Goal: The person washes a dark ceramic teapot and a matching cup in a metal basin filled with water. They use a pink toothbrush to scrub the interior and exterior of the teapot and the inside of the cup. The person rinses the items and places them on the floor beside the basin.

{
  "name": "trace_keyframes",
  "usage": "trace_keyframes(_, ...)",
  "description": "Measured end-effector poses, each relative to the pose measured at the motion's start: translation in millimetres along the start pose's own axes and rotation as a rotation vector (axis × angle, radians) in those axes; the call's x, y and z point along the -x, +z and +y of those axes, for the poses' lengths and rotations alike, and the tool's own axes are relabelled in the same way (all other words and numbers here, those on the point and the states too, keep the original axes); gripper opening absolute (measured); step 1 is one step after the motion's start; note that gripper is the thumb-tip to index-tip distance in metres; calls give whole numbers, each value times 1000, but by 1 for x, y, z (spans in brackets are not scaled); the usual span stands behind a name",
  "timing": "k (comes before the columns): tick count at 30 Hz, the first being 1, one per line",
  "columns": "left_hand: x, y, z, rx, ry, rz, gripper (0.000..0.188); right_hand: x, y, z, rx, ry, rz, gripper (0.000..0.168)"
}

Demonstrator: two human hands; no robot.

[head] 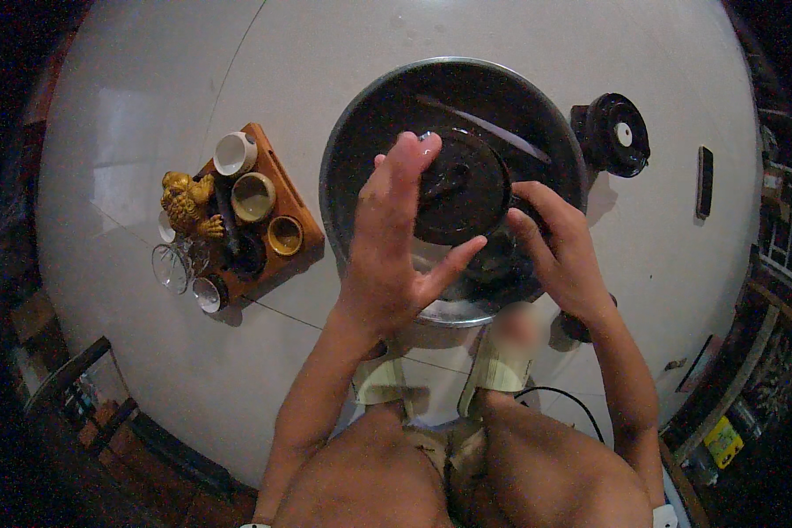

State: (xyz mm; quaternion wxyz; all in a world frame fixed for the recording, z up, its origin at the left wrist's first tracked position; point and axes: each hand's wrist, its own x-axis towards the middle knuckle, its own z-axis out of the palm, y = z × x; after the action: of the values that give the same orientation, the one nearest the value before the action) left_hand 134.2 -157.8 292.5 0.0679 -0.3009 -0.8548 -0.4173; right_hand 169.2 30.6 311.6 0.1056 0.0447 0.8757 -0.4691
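A dark round vessel (465, 188), glossy as if wet, is held over a large dark basin (449, 320) with a metal rim on the floor in front of me. My right hand (558, 244) grips it at the right side by what looks like its handle, which the fingers partly hide. My left hand (396, 244) covers its left side, fingers extended upward and thumb spread towards the near rim. The left fingertips look wet. Whether that hand touches the vessel is hard to tell. A long pale streak lies in the basin, perhaps a reflection.
Left of the basin, a wooden tea tray (310, 244) bears several cups, a dark item and a golden figurine (188, 201). A glass cup (171, 267) is at its left edge. To the right are a black round base (617, 135) and a phone-like object (704, 181). My slippered feet (501, 363) are close by.
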Motion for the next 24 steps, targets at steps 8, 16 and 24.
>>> trace_keyframes(8, -4, 0, 2, 151, -24, 106, 79, 1, 0, 0, -11, -39, 5, 19)
trace_keyframes(16, -8, 2, 1, 165, -15, 46, 66, 4, -4, -3, -30, -54, 47, 19)
trace_keyframes(24, -18, -3, 1, 234, -41, 62, 67, 2, -12, 1, -101, -36, 101, 20)
